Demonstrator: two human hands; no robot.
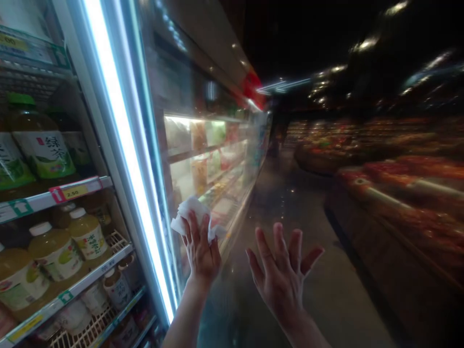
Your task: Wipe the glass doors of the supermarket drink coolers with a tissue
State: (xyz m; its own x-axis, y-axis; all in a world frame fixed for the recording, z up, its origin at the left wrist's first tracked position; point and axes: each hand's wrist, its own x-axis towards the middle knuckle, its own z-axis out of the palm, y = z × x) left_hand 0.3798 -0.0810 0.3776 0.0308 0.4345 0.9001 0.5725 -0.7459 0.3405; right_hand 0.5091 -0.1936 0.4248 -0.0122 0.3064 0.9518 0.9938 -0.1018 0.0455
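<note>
My left hand [200, 249] presses a crumpled white cloth [190, 212] flat against the glass door [188, 145] of a lit drinks fridge, fingers stretched over the cloth. Just to its right, my right hand [281, 270] is raised with the fingers spread wide and nothing in it, the palm facing the same glass. The glass door stands swung out from the fridge and reflects or shows chilled shelves behind it.
The fridge at left holds shelves of green-tea and juice bottles [54, 251] with a price tag strip [74, 191] and a bright vertical light tube [123, 145]. A dim shop aisle [290, 203] runs ahead, with produce displays [398, 183] on the right.
</note>
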